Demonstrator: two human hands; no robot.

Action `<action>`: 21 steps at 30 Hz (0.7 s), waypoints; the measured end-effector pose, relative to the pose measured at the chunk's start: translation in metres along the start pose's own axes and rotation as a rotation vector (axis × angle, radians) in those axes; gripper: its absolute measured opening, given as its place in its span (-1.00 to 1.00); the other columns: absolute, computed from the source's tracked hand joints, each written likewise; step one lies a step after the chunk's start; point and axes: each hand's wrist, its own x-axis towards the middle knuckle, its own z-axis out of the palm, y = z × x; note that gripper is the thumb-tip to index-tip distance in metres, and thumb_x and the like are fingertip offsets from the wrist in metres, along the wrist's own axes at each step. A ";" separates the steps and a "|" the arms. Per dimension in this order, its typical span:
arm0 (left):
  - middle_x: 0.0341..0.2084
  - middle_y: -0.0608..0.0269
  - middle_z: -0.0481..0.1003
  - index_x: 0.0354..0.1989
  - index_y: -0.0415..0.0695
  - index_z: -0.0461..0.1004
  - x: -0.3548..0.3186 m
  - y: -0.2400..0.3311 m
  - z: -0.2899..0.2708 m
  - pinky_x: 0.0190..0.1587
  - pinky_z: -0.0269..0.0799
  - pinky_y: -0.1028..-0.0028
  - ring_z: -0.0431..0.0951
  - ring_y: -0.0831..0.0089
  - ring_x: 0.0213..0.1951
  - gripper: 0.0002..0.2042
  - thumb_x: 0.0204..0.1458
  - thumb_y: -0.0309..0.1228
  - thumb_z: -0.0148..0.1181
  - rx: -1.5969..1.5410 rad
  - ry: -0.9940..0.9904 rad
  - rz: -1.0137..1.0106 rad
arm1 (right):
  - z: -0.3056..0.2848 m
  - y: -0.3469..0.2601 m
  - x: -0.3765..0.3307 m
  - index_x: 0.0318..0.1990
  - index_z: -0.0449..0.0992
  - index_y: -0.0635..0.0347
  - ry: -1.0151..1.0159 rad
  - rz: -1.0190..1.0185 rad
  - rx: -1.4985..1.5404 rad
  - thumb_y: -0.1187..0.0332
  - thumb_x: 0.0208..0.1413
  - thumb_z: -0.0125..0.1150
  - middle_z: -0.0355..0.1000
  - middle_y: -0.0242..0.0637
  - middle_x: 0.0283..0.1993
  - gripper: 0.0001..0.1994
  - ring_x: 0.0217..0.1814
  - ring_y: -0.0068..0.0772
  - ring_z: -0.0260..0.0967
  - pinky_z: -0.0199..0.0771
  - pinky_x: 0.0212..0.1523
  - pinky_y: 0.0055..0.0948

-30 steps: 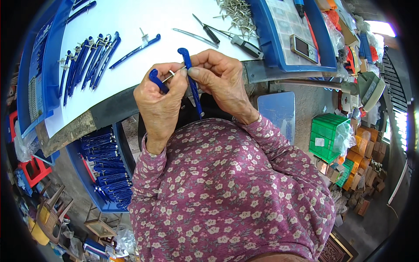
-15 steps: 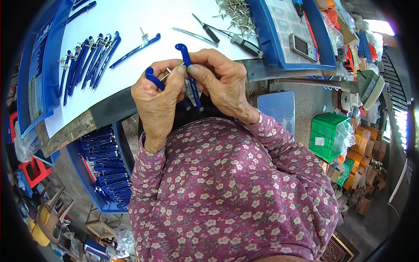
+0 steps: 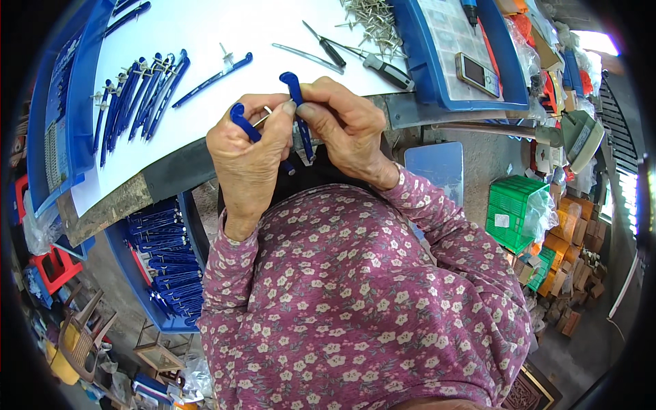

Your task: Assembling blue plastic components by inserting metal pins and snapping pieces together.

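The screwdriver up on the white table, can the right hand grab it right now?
Probably not yet: the right hand is pinching a blue handle. Otherwise the path to the screwdriver looks free.

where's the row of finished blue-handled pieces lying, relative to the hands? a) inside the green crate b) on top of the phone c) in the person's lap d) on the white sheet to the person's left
d: the row of blue-handled pieces lies side by side on the white sheet, left of the left hand and the right hand.

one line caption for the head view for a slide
Left hand and right hand join two blue plastic pieces above a white table.
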 end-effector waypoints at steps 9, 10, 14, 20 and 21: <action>-0.71 0.43 0.34 -0.37 -0.30 0.42 0.003 -0.002 -0.002 -0.69 0.08 0.75 0.26 0.78 -0.69 -0.91 -0.02 -0.53 0.09 0.133 0.044 0.067 | 0.011 -0.011 -0.004 -0.21 0.43 0.37 0.078 0.169 0.043 0.53 0.04 0.06 0.31 -0.47 -0.61 -0.84 -0.66 -0.80 0.13 0.11 -0.69 -0.75; -0.72 0.43 0.34 -0.37 -0.31 0.42 0.003 -0.002 -0.001 -0.70 0.06 0.75 0.25 0.77 -0.70 -0.91 -0.02 -0.54 0.08 0.090 0.050 0.027 | 0.009 -0.011 -0.004 -0.20 0.42 0.37 0.061 0.125 -0.005 0.53 0.04 0.06 0.31 -0.47 -0.60 -0.84 -0.66 -0.80 0.13 0.11 -0.69 -0.75; -0.74 0.43 0.31 -0.37 -0.32 0.42 0.007 -0.007 -0.004 -0.72 0.02 0.73 0.21 0.76 -0.73 -0.91 -0.02 -0.56 0.07 -0.154 0.001 -0.023 | 0.009 -0.013 0.001 -0.21 0.43 0.36 0.055 0.035 -0.044 0.53 0.04 0.05 0.30 -0.46 -0.59 -0.84 -0.64 -0.78 0.15 0.11 -0.68 -0.74; -0.77 0.45 0.27 -0.37 -0.33 0.42 0.006 -0.004 -0.001 -0.73 -0.04 0.72 0.15 0.75 -0.76 -0.92 -0.04 -0.58 0.08 -0.257 0.027 -0.041 | -0.008 -0.018 0.010 -0.16 0.41 0.33 -0.133 0.115 -0.107 0.53 0.04 0.05 0.32 -0.43 -0.53 -0.81 -0.63 -0.77 0.18 0.15 -0.66 -0.73; -0.77 0.45 0.26 -0.37 -0.33 0.42 0.006 -0.004 0.000 -0.73 -0.04 0.72 0.14 0.75 -0.76 -0.92 -0.04 -0.58 0.07 -0.274 0.024 -0.036 | -0.008 -0.017 0.010 -0.15 0.41 0.32 -0.126 0.156 -0.083 0.53 0.04 0.05 0.34 -0.43 -0.50 -0.80 -0.61 -0.77 0.20 0.17 -0.65 -0.74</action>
